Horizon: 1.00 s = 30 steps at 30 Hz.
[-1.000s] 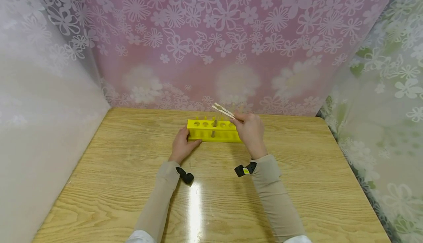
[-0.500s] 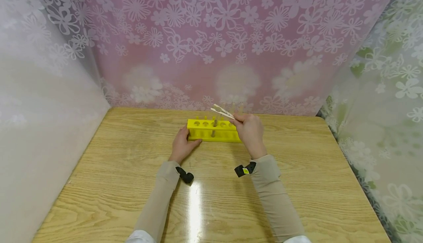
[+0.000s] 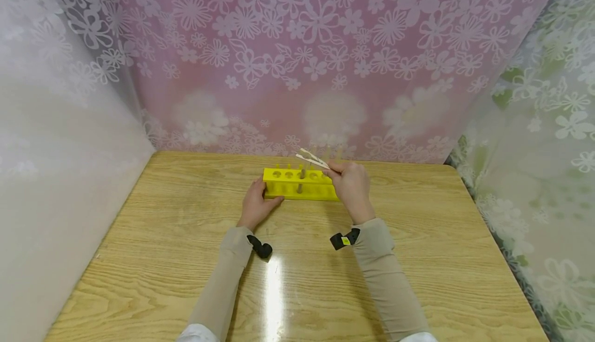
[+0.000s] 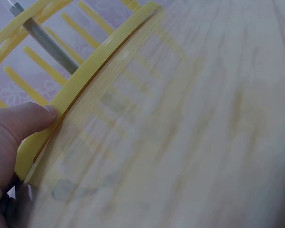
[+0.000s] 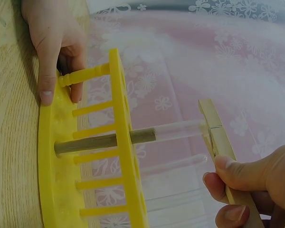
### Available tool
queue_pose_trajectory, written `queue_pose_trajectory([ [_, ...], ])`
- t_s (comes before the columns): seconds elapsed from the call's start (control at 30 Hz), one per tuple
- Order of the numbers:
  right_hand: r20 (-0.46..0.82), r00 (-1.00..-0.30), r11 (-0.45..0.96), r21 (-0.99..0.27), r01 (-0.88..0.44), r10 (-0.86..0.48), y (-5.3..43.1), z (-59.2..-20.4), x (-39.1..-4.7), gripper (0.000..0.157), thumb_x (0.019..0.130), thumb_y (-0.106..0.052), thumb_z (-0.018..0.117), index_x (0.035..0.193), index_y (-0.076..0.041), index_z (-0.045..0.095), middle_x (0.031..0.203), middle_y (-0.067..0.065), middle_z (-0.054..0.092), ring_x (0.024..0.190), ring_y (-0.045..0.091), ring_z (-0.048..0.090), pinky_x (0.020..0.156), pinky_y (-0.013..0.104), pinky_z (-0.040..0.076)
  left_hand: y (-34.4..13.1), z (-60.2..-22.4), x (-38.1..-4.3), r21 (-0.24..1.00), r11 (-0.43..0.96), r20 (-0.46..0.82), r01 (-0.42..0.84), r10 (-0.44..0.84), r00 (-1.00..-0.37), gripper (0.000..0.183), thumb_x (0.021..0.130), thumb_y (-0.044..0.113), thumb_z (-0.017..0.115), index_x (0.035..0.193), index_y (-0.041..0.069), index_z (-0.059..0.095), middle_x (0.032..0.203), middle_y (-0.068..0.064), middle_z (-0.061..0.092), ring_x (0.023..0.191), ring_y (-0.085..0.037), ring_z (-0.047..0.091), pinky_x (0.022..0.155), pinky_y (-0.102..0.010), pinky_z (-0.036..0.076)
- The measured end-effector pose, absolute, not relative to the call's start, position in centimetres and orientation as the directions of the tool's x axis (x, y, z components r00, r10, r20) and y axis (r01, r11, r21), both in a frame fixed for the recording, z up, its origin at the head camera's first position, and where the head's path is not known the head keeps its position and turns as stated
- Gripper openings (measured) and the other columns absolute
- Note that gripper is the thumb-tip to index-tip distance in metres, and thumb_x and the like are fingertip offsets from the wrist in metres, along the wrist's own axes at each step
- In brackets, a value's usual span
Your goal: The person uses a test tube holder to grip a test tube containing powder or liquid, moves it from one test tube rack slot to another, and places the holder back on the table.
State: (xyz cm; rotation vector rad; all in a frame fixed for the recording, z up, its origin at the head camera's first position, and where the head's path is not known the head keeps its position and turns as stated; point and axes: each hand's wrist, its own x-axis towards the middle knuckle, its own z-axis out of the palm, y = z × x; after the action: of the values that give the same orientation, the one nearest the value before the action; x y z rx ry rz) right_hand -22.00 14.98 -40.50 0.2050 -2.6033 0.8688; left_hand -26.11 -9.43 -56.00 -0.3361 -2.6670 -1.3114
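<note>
My left hand [image 3: 256,205] grips the left end of a yellow test tube rack [image 3: 288,196], thumb on the front of its base. In the rack's middle hole stands a glass test tube [image 5: 145,135], filled partway with something grey-brown. My right hand [image 3: 354,187] holds a wooden test tube clamp [image 5: 222,140] above the rack's right part, pinched between thumb and fingers. The clamp's spread jaws overlap the tube's mouth in the right wrist view. The left wrist view shows my thumb [image 4: 31,118] on the base edge and the tube's grey lower part [image 4: 52,47].
Several clear tubes [image 5: 175,164] stand at the rack's back right, partly hidden by my right hand in the head view. The wooden table [image 3: 186,259] meets a pink flowered curtain [image 3: 279,99] close behind the rack. Pale curtains hang at both sides.
The clamp has dipped slightly and its tips are wider apart than a second ago. My right hand has shifted a little to the left. The left hand and the rack stay put.
</note>
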Motion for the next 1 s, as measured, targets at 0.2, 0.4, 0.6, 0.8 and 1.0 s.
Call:
queue_pose_trajectory([
  [0.2,0.387,-0.922,0.786,-0.567,-0.247,-0.011,14.91,-40.43,-21.78,0.028,0.090,-0.021,0.073,0.115,-0.007,0.074,0.097,0.016,0.075,0.035,0.015,0.029,0.036,0.026,0.024,-9.50,-56.18,-26.06,0.762,0.594,0.231,0.259,0.124,-0.965,0.069,0.086,0.033,0.079,0.144,0.010,0.050,0.150,-0.010,0.046,0.135,-0.029,0.044,0.118,-0.041,0.028],
  [0.4,0.379,-0.926,0.784,-0.574,-0.237,-0.002,15.02,-40.41,-21.63,0.029,0.091,-0.020,0.073,0.115,-0.006,0.074,0.099,0.015,0.074,0.035,0.015,0.028,0.036,0.026,0.024,-9.50,-56.22,-26.03,0.765,0.593,0.231,0.253,0.115,-0.966,0.070,0.085,0.034,0.079,0.145,0.011,0.050,0.148,-0.009,0.048,0.131,-0.028,0.047,0.110,-0.045,0.039],
  [0.6,0.378,-0.926,0.788,-0.572,-0.230,0.004,15.14,-40.51,-21.60,0.029,0.090,-0.020,0.074,0.115,-0.006,0.074,0.097,0.015,0.075,0.035,0.014,0.027,0.036,0.026,0.023,-9.50,-55.99,-25.96,0.768,0.589,0.231,0.251,0.111,-0.967,0.072,0.085,0.033,0.079,0.146,0.012,0.048,0.149,-0.009,0.047,0.134,-0.029,0.045,0.112,-0.045,0.037],
  [0.8,0.365,-0.931,0.785,-0.581,-0.216,0.014,15.11,-40.76,-21.64,0.029,0.091,-0.024,0.073,0.114,-0.007,0.075,0.096,0.014,0.075,0.035,0.015,0.029,0.035,0.025,0.023,-9.49,-56.04,-26.01,0.764,0.591,0.240,0.259,0.113,-0.964,0.071,0.084,0.033,0.080,0.144,0.010,0.050,0.148,-0.009,0.048,0.130,-0.029,0.048,0.109,-0.045,0.040],
  [1.0,0.362,-0.932,0.793,-0.570,-0.216,0.006,14.91,-40.92,-21.57,0.030,0.091,-0.026,0.073,0.114,-0.007,0.075,0.093,0.013,0.075,0.035,0.015,0.030,0.035,0.026,0.025,-9.47,-56.14,-26.08,0.767,0.587,0.238,0.258,0.112,-0.965,0.069,0.085,0.033,0.080,0.144,0.012,0.051,0.142,-0.007,0.053,0.124,-0.026,0.051,0.105,-0.044,0.045],
])
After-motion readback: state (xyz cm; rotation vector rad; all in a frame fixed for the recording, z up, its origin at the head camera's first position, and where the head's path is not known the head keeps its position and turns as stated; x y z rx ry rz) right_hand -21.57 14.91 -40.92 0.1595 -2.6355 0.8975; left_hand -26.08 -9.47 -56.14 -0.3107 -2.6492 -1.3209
